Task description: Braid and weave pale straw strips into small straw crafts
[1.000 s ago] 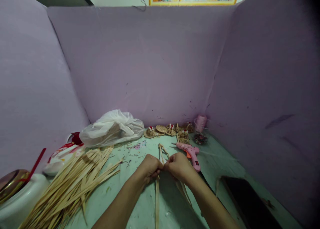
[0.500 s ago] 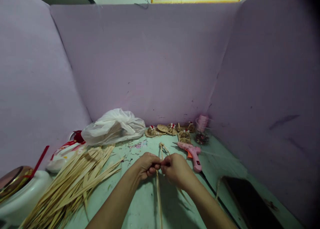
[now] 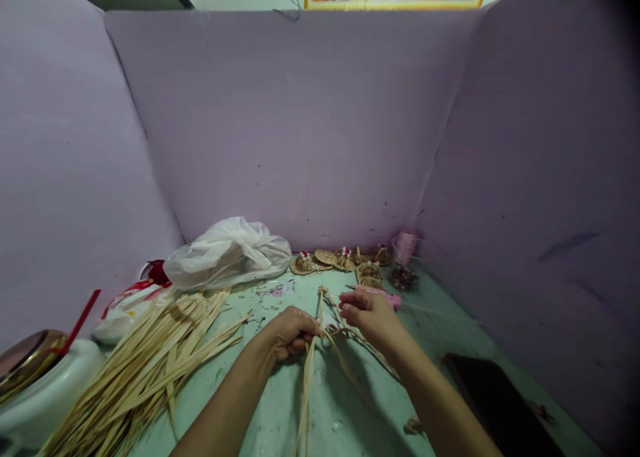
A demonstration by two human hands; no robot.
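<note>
Pale dried-fibre strands form a thin braid running up the tabletop from my left hand. That hand is closed, pinching the braid where loose strands hang down toward me. My right hand is raised just to the right with its fingers apart, near a looped length of strand; I see nothing held in it. Behind the right hand lies a pink glue gun, mostly covered by the hand and forearm.
A heap of dried strips lies left, below a white plastic bag. Small woven hats and a pink thread spool stand by the back partition. A dark phone-like slab lies right; a white container stands far left.
My right hand has let go of the strands and moved right and up, its fingers spreading. My left hand keeps its pinch, and the loose strands have spread out.
</note>
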